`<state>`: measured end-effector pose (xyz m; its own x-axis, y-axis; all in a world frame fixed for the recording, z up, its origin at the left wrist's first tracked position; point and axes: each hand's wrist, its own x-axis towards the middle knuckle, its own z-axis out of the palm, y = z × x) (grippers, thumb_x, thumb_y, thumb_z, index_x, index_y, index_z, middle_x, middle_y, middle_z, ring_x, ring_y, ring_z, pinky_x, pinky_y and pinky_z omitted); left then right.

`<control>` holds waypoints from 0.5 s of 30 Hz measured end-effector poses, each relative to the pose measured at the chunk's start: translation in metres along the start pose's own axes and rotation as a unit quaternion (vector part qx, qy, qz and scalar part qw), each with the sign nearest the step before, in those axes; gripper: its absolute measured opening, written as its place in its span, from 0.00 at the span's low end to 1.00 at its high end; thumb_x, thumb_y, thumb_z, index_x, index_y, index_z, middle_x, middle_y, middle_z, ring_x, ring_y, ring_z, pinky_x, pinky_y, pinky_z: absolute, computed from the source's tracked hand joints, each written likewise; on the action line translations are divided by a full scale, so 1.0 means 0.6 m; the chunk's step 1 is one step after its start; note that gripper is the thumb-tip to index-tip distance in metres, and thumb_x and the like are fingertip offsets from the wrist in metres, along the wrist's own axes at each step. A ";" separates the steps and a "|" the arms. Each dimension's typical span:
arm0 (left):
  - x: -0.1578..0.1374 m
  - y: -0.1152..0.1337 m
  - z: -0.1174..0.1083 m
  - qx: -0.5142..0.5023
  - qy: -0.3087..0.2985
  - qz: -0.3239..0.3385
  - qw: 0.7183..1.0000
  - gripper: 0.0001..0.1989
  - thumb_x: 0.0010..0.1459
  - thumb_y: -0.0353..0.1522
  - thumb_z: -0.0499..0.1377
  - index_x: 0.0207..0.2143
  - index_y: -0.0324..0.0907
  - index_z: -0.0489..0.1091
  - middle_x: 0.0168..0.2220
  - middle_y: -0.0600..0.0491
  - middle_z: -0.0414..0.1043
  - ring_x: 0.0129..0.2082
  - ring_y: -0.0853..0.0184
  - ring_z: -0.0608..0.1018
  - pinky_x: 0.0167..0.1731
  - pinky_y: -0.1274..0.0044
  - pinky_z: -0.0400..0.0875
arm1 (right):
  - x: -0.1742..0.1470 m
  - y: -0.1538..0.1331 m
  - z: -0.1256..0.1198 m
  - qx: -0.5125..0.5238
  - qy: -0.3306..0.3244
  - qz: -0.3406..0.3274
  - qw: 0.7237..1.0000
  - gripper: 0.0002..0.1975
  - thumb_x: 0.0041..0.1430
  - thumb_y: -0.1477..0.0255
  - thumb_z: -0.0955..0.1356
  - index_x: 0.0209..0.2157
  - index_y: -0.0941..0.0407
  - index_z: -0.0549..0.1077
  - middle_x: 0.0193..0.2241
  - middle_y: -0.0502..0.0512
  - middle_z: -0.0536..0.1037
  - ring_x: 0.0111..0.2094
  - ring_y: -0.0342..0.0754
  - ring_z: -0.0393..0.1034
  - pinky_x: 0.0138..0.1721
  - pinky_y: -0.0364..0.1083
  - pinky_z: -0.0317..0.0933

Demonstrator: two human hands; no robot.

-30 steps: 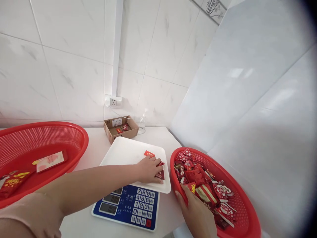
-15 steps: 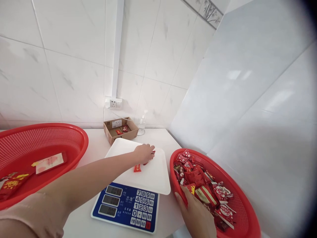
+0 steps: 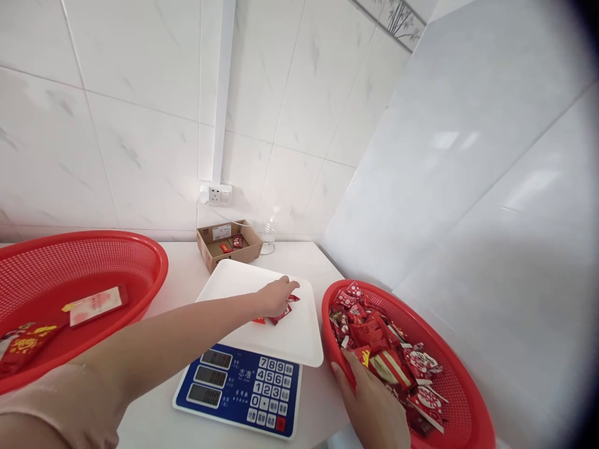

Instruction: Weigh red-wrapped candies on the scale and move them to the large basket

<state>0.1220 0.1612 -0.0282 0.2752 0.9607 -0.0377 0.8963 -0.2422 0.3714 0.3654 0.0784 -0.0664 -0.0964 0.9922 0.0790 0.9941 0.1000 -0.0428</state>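
Few red sweets point(image 3: 279, 315) (unreadable), left hand point(image 3: 276, 296), 志准 scale point(image 3: 243, 386)

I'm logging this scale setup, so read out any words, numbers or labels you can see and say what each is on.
"志准": brand on the blue scale panel.
"7 8 9 / 4 5 6 / 1 2 3 / 0": digits on the scale keypad.
Three scale displays: digits too dim to read.
White label in the cardboard box: too small.
Red wrappers in the right basket and packets in the left basket: print blurred.
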 end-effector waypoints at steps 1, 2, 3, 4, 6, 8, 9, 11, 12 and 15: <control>0.000 -0.001 -0.004 -0.005 0.003 0.004 1.000 0.19 0.62 0.37 0.58 0.54 0.42 0.65 0.54 0.46 0.68 0.47 0.60 0.75 0.44 0.63 0.74 | 0.000 -0.001 -0.001 -0.002 -0.002 0.000 1.000 0.26 0.66 0.60 0.53 0.55 0.52 0.71 0.45 0.60 0.80 0.40 0.53 0.78 0.38 0.48 0.71; -0.001 -0.003 -0.010 -0.009 0.004 0.009 1.000 0.19 0.62 0.37 0.58 0.54 0.42 0.65 0.54 0.46 0.68 0.47 0.60 0.75 0.44 0.63 0.74 | -0.001 -0.001 -0.002 -0.004 -0.004 -0.001 1.000 0.26 0.66 0.60 0.53 0.55 0.52 0.71 0.46 0.61 0.80 0.41 0.54 0.77 0.39 0.49 0.71; -0.002 -0.005 -0.018 -0.012 0.004 0.014 1.000 0.19 0.62 0.37 0.58 0.54 0.42 0.65 0.54 0.46 0.68 0.47 0.60 0.75 0.44 0.63 0.73 | -0.001 -0.001 -0.002 -0.007 -0.005 -0.001 1.000 0.26 0.66 0.60 0.53 0.55 0.53 0.71 0.46 0.61 0.80 0.41 0.54 0.77 0.40 0.49 0.71; -0.004 -0.008 -0.028 -0.014 0.002 0.020 1.000 0.18 0.62 0.37 0.58 0.54 0.42 0.65 0.54 0.46 0.68 0.47 0.60 0.75 0.45 0.62 0.73 | -0.001 -0.001 -0.002 -0.009 -0.005 -0.001 1.000 0.26 0.66 0.60 0.53 0.56 0.53 0.71 0.47 0.61 0.79 0.42 0.54 0.77 0.41 0.49 0.70; -0.012 -0.015 -0.047 -0.014 -0.008 0.030 0.999 0.18 0.62 0.37 0.58 0.53 0.42 0.66 0.53 0.46 0.69 0.47 0.60 0.75 0.45 0.62 0.73 | -0.001 0.001 0.000 -0.015 -0.007 0.000 1.000 0.26 0.66 0.60 0.53 0.56 0.53 0.70 0.48 0.60 0.79 0.43 0.54 0.77 0.41 0.49 0.70; -0.026 -0.023 -0.059 -0.012 -0.020 0.035 0.999 0.16 0.62 0.36 0.58 0.52 0.41 0.67 0.52 0.47 0.70 0.47 0.60 0.75 0.45 0.62 0.73 | -0.001 0.001 0.001 -0.020 -0.007 -0.001 1.000 0.26 0.67 0.60 0.53 0.56 0.53 0.70 0.47 0.60 0.79 0.42 0.53 0.77 0.41 0.49 0.70; -0.036 -0.026 -0.061 -0.009 -0.024 0.033 0.999 0.16 0.62 0.36 0.58 0.51 0.41 0.67 0.52 0.47 0.70 0.47 0.60 0.75 0.45 0.62 0.73 | -0.001 0.001 0.001 -0.021 -0.006 -0.001 1.000 0.26 0.67 0.60 0.53 0.56 0.53 0.70 0.47 0.60 0.79 0.42 0.54 0.77 0.41 0.49 0.71; -0.057 -0.032 -0.056 0.002 -0.027 0.020 0.999 0.17 0.63 0.37 0.57 0.52 0.42 0.67 0.53 0.46 0.69 0.47 0.60 0.75 0.46 0.62 0.72 | -0.001 0.001 0.001 -0.021 -0.004 -0.005 1.000 0.27 0.66 0.60 0.53 0.56 0.54 0.70 0.46 0.61 0.80 0.41 0.54 0.77 0.40 0.49 0.71; -0.068 -0.033 -0.051 0.010 -0.030 0.013 0.999 0.18 0.63 0.38 0.57 0.53 0.42 0.66 0.53 0.46 0.69 0.48 0.60 0.74 0.46 0.62 0.72 | -0.001 0.000 0.000 -0.020 -0.002 -0.005 1.000 0.27 0.66 0.60 0.53 0.56 0.54 0.70 0.45 0.61 0.80 0.41 0.54 0.77 0.40 0.49 0.71; -0.096 -0.029 -0.029 0.044 -0.042 0.003 0.998 0.24 0.60 0.45 0.57 0.54 0.42 0.65 0.54 0.45 0.67 0.51 0.56 0.72 0.49 0.58 0.68 | -0.001 -0.001 -0.002 -0.020 0.001 -0.003 1.000 0.27 0.66 0.60 0.53 0.56 0.54 0.71 0.46 0.60 0.80 0.40 0.54 0.78 0.39 0.49 0.71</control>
<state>0.0845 0.1125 -0.0163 0.3046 0.9455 -0.1153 0.9211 -0.2616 0.2882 0.3648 0.0775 -0.0653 -0.1031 0.9914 0.0804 0.9946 0.1037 -0.0028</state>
